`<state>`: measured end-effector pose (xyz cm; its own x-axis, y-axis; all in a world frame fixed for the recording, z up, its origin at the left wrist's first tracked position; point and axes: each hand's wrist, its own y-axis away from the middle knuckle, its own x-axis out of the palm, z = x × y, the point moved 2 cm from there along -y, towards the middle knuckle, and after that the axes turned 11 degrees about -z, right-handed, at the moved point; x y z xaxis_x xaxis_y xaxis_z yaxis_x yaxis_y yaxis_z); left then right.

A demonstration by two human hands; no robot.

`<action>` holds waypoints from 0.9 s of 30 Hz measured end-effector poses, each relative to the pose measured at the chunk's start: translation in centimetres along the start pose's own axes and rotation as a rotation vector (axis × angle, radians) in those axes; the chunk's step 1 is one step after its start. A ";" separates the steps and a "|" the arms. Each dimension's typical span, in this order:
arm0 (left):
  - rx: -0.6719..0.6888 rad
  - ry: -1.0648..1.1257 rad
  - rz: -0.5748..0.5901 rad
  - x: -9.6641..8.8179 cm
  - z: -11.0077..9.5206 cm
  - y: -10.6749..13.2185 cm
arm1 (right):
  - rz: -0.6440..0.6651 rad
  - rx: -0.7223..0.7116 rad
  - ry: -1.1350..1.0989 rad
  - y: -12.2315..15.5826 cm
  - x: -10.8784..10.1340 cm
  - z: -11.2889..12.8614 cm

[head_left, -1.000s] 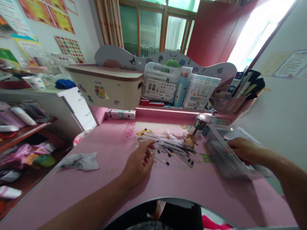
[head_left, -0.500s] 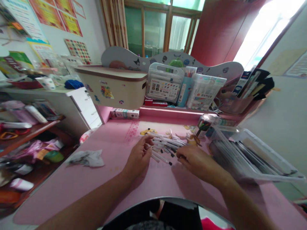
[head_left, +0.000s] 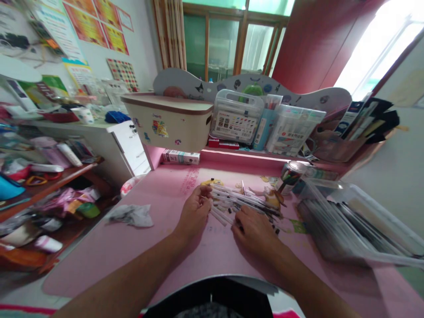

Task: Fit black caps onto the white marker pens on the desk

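Observation:
A loose pile of slim white and clear pens [head_left: 238,194], some with black ends, lies on the pink desk [head_left: 132,251]. At the pile's left end my left hand [head_left: 194,212] is curled, thumb towards fingers, around the tips of some pens. My right hand [head_left: 253,227] rests low over the near side of the pile. Its fingers are bent down onto the end of a pen, and the fingertips are partly hidden. Small dark pen caps [head_left: 229,210] lie among the pens between the hands.
A clear plastic box [head_left: 361,258] of dark-looking pens stands at the right, beside a jar [head_left: 291,174]. A crumpled tissue [head_left: 132,215] lies at the left. Along the back shelf are a lidded cream bin [head_left: 172,126], a marker case [head_left: 236,117] and a pen holder [head_left: 338,150].
My right hand has moved left and nearer, over the black end of a pen that showed before. My left hand stays at the pile's left end. The view has turned slightly left.

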<state>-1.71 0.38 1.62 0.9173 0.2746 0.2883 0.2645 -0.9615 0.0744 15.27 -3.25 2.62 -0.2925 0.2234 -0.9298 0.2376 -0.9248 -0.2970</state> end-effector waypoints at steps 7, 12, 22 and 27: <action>-0.196 -0.071 0.221 -0.1 0.5 0.8 | -0.159 0.052 -0.025 -0.3 -0.1 -1.1; -0.319 -0.080 0.325 0.5 1.3 1.2 | -0.189 -0.034 -0.221 -0.4 -0.6 -1.3; -0.373 0.004 0.276 0.0 0.4 0.0 | -0.118 0.009 -0.153 -1.4 -3.2 -6.0; -0.094 -0.353 0.414 -0.3 0.1 0.8 | 0.103 0.080 -0.044 -0.9 -3.3 -7.0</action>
<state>-1.69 -0.50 1.49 0.9874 -0.1560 -0.0253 -0.1522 -0.9820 0.1121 22.53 -1.00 4.39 -0.3114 0.1137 -0.9434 0.1947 -0.9641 -0.1805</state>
